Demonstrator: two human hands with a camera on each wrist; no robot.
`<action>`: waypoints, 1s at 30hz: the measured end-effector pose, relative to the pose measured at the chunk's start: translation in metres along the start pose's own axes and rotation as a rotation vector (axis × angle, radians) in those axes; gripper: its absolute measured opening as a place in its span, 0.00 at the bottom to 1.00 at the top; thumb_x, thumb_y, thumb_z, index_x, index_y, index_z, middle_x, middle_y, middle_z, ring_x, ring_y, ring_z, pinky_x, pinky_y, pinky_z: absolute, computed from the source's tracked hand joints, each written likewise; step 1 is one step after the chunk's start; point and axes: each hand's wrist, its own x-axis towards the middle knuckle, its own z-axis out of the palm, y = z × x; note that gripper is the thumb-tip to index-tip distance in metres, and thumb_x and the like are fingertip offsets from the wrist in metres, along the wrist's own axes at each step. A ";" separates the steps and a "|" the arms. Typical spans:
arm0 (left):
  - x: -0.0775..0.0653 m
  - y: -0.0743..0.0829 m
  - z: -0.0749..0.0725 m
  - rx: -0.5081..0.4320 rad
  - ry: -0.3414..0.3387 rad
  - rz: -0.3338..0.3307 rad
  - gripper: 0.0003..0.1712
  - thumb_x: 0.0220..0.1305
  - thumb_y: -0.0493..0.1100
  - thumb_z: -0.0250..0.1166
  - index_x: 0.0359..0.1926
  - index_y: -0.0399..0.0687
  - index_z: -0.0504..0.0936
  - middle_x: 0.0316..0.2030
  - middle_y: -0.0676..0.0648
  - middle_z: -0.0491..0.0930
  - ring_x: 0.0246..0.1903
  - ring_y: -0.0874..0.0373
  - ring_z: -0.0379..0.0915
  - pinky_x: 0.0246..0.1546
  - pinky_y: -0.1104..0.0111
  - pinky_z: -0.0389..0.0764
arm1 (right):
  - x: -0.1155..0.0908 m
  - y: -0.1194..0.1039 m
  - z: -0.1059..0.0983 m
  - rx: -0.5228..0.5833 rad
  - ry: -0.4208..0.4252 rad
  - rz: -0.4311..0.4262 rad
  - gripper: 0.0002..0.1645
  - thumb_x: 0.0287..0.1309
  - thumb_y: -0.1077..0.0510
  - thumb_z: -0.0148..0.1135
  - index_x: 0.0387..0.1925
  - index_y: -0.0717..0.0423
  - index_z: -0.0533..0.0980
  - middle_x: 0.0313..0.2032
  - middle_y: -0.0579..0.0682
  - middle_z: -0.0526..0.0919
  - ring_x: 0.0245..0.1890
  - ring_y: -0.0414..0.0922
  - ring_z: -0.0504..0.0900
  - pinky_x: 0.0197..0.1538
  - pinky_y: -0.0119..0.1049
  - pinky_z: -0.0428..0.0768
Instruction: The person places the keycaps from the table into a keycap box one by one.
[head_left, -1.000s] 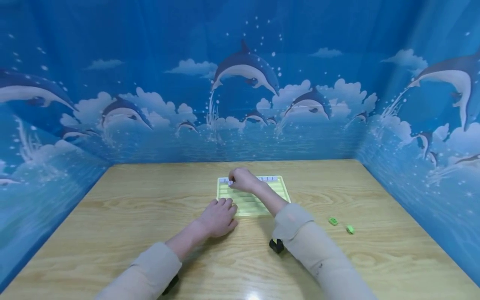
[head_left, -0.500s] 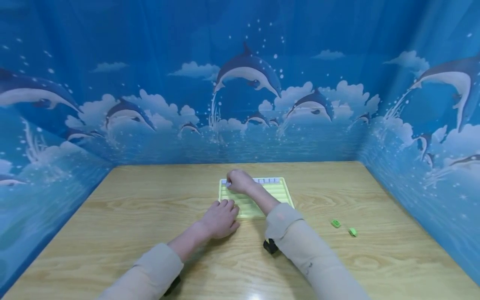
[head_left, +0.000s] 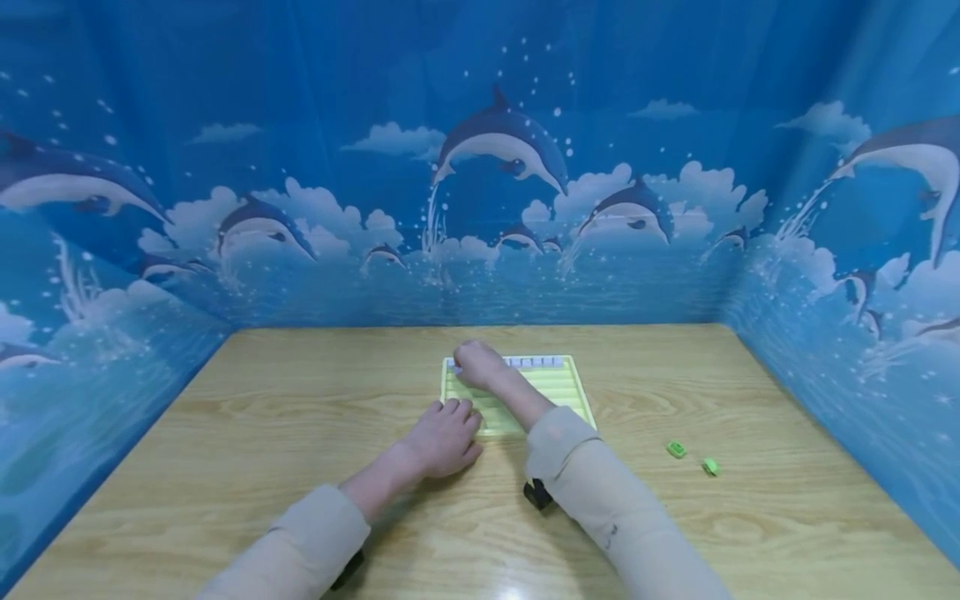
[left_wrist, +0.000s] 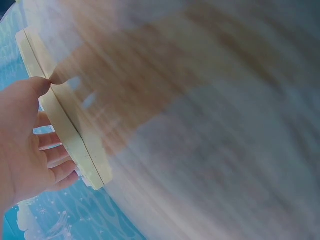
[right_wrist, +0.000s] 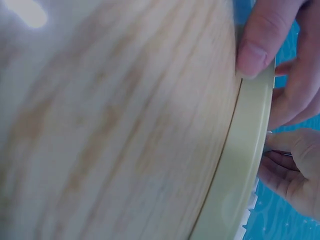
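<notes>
A pale yellow-green ridged tray [head_left: 561, 385] lies on the table, with a row of small whitish tiles [head_left: 536, 362] along its far edge. My left hand [head_left: 444, 437] holds its near left corner; in the left wrist view the thumb touches the tray's near side wall [left_wrist: 65, 120] while the fingers reach over the top. My right hand [head_left: 480, 364] is at the far left end of the row, fingertips bent down and pinching a small whitish tile [head_left: 457, 370] that is mostly hidden. The right wrist view shows the bent right fingers [right_wrist: 286, 172] just beyond the tray.
Two small bright green pieces, one [head_left: 677, 449] and another [head_left: 711, 467], lie on the wooden table [head_left: 780, 500] right of the tray. A blue dolphin-print curtain [head_left: 337, 283] borders the table at the back and sides.
My right hand has slid a little left along the tray's far edge, uncovering more of the tile row to its right. The left hand keeps its place. The head view has shifted slightly.
</notes>
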 end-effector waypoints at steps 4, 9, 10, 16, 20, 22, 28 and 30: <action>0.001 -0.001 0.002 0.003 0.000 -0.001 0.27 0.66 0.57 0.50 0.55 0.41 0.72 0.47 0.43 0.70 0.48 0.50 0.66 0.47 0.59 0.69 | 0.001 -0.001 0.002 -0.025 -0.002 -0.017 0.04 0.56 0.62 0.59 0.27 0.58 0.77 0.29 0.50 0.77 0.30 0.44 0.74 0.35 0.33 0.75; 0.002 -0.001 0.003 0.011 -0.003 -0.003 0.27 0.66 0.57 0.50 0.55 0.41 0.72 0.47 0.43 0.70 0.48 0.50 0.66 0.46 0.59 0.69 | 0.000 -0.002 0.001 -0.031 -0.012 -0.016 0.04 0.56 0.62 0.59 0.27 0.58 0.77 0.29 0.49 0.77 0.30 0.43 0.75 0.36 0.33 0.75; 0.002 -0.001 0.003 0.013 -0.004 -0.002 0.27 0.66 0.57 0.50 0.55 0.41 0.72 0.47 0.43 0.70 0.48 0.50 0.66 0.46 0.59 0.69 | 0.000 -0.002 0.001 -0.031 -0.013 -0.015 0.04 0.56 0.62 0.59 0.27 0.57 0.77 0.29 0.50 0.77 0.31 0.44 0.75 0.36 0.33 0.75; 0.001 0.000 0.001 0.020 0.003 0.003 0.27 0.66 0.57 0.50 0.54 0.41 0.73 0.46 0.43 0.70 0.47 0.50 0.66 0.46 0.59 0.70 | 0.001 -0.001 0.003 -0.032 -0.008 -0.016 0.04 0.56 0.61 0.59 0.27 0.57 0.76 0.29 0.49 0.77 0.31 0.44 0.75 0.36 0.33 0.75; 0.001 0.000 0.002 0.020 0.000 0.006 0.26 0.66 0.57 0.50 0.54 0.42 0.73 0.45 0.44 0.70 0.46 0.51 0.66 0.45 0.60 0.70 | 0.001 -0.002 0.002 -0.022 -0.008 -0.013 0.05 0.55 0.62 0.59 0.25 0.56 0.76 0.28 0.49 0.77 0.31 0.44 0.75 0.36 0.33 0.75; 0.001 0.000 0.002 0.019 0.001 0.006 0.26 0.66 0.57 0.50 0.54 0.42 0.73 0.45 0.44 0.70 0.46 0.51 0.66 0.45 0.60 0.70 | 0.001 -0.003 0.002 -0.019 -0.008 -0.012 0.06 0.55 0.62 0.59 0.24 0.55 0.75 0.27 0.48 0.76 0.30 0.44 0.75 0.36 0.34 0.75; 0.000 0.000 0.002 0.027 0.013 0.010 0.24 0.66 0.56 0.50 0.52 0.43 0.73 0.45 0.45 0.70 0.46 0.51 0.66 0.43 0.61 0.69 | 0.000 -0.006 0.000 -0.004 -0.005 -0.015 0.11 0.56 0.64 0.58 0.19 0.53 0.72 0.24 0.47 0.75 0.30 0.44 0.74 0.36 0.34 0.74; 0.000 0.000 0.002 0.027 0.014 0.010 0.24 0.66 0.56 0.50 0.51 0.43 0.73 0.44 0.45 0.70 0.46 0.51 0.66 0.43 0.61 0.69 | -0.001 -0.007 0.000 0.017 -0.009 -0.009 0.12 0.56 0.63 0.58 0.18 0.53 0.71 0.23 0.47 0.74 0.29 0.43 0.73 0.35 0.34 0.74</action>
